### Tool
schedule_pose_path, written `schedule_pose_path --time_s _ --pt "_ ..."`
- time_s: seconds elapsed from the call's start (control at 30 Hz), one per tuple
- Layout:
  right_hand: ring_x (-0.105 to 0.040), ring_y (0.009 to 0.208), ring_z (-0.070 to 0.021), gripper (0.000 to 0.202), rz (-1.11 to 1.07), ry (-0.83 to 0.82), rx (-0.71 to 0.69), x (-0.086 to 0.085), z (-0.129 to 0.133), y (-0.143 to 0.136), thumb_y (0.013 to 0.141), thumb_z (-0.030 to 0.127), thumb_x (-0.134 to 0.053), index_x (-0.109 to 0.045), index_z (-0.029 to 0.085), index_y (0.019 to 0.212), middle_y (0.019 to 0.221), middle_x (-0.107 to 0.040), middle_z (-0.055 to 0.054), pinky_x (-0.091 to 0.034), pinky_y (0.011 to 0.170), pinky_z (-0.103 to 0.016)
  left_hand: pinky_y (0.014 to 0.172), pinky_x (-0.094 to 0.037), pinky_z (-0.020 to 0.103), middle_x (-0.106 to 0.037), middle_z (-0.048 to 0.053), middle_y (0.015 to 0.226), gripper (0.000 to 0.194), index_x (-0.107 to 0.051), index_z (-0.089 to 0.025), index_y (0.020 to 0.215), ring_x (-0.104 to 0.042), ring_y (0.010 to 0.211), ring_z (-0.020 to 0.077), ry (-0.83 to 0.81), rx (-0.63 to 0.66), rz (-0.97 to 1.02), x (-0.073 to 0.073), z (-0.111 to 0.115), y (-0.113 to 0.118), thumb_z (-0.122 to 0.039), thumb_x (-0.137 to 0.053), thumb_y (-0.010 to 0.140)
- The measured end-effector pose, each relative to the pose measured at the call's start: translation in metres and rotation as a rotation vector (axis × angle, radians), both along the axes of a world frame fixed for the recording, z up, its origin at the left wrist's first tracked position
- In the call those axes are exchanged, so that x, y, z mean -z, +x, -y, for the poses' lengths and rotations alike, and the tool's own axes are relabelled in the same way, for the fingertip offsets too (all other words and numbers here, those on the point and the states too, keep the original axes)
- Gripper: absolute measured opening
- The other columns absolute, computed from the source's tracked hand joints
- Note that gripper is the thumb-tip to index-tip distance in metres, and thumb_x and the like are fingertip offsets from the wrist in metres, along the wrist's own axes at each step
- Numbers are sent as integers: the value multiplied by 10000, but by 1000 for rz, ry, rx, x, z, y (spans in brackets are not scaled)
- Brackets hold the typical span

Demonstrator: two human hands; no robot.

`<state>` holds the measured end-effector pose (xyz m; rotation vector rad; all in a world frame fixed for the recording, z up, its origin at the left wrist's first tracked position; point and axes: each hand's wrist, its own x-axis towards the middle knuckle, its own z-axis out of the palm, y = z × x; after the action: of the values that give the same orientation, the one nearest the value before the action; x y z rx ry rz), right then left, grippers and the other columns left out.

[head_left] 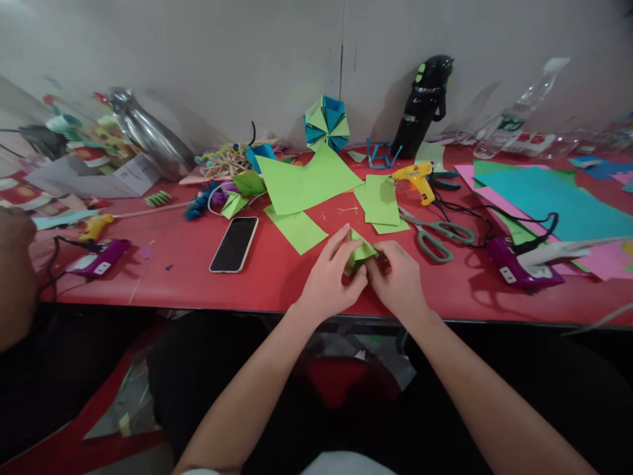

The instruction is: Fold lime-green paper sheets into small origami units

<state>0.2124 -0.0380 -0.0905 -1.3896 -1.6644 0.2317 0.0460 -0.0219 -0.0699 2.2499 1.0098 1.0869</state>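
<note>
A small folded piece of green paper (pixel 362 249) is held between my two hands above the red table's front part. My left hand (pixel 332 276) grips its left side, thumb below and fingers along the top. On the right side, the curled fingers of my right hand (pixel 397 274) pinch its edge; their tips are partly hidden. Just beyond my hands lie flat green paper pieces (pixel 298 231) and a larger cut green sheet (pixel 306 179). Grey-handled scissors (pixel 435 237) rest to the right of my right hand.
A phone (pixel 234 244) lies left of my hands. A yellow glue gun (pixel 416 179), a black bottle (pixel 422 109) and a blue-green paper ball (pixel 327 124) are farther back. Purple power strips (pixel 519 264) with cables sit at both sides. Another person's arm (pixel 17 277) is at far left.
</note>
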Motion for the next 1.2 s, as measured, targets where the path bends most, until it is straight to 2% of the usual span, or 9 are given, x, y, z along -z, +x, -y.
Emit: schedule_pose_path --time_s 0.07,0.17,0.27,0.37,0.47,0.67,1.03,1.2 --pt "-604 770 -204 102 -8 11 -56 -3 -2 3 918 199 -529 -609 207 981 902 -642 -70 -483 699 -332 1167 -381 475 -449 159 1538 283 -583 -207 1225 -404 1454 271 -86 21 98 -4 -4 -2 -270 -571 949" --pt "-619 787 -205 139 -48 -24 -124 -7 -3 7 926 186 -513 -636 201 991 907 -668 -77 -498 723 -338 1121 -423 447 -566 124 1429 150 -621 -213 1056 -493 1380 248 -217 -41 300 -7 -11 -3 -304 -523 988" --pt "-621 760 -195 136 -99 -66 -140 -10 -2 7 914 189 -535 -651 206 982 907 -683 -68 -497 705 -333 996 -506 385 -696 101 1207 120 -619 -208 994 -644 1158 216 -331 -96 467 -7 -18 -3 -308 -556 972" --pt "-614 735 -181 114 -133 -91 -153 -12 -1 4 911 200 -548 -657 210 944 888 -682 -54 -482 665 -314 911 -529 345 -750 71 1018 77 -654 -196 945 -689 993 191 -442 -84 544 -7 -21 -3 -246 -599 923" --pt "-611 731 -178 98 -158 -113 -163 -11 -1 2 911 210 -556 -653 217 912 865 -674 -44 -477 660 -310 922 -529 356 -762 69 1008 116 -694 -190 903 -692 994 199 -544 -66 581 -6 -21 -3 -205 -580 891" --pt "-613 736 -176 91 -174 -131 -162 -12 -1 2 909 220 -576 -664 217 933 873 -676 -39 -472 659 -305 931 -527 371 -753 76 1106 234 -722 -196 953 -680 1058 217 -658 -2 645 1 -23 -2 -196 -501 875" --pt "-637 717 -174 131 -206 -136 -177 -16 3 -1 885 216 -596 -695 218 970 894 -699 -43 -503 656 -305 767 -528 320 -731 41 839 93 -658 -180 797 -663 799 172 -768 -53 722 -7 -26 1 -159 -603 726" --pt "-667 788 -186 152 -279 -161 -217 -16 4 0 896 222 -592 -707 224 995 932 -728 -46 -534 734 -322 766 -508 299 -702 39 886 161 -675 -181 814 -636 825 162 -789 -21 661 -10 -26 0 -145 -620 668"
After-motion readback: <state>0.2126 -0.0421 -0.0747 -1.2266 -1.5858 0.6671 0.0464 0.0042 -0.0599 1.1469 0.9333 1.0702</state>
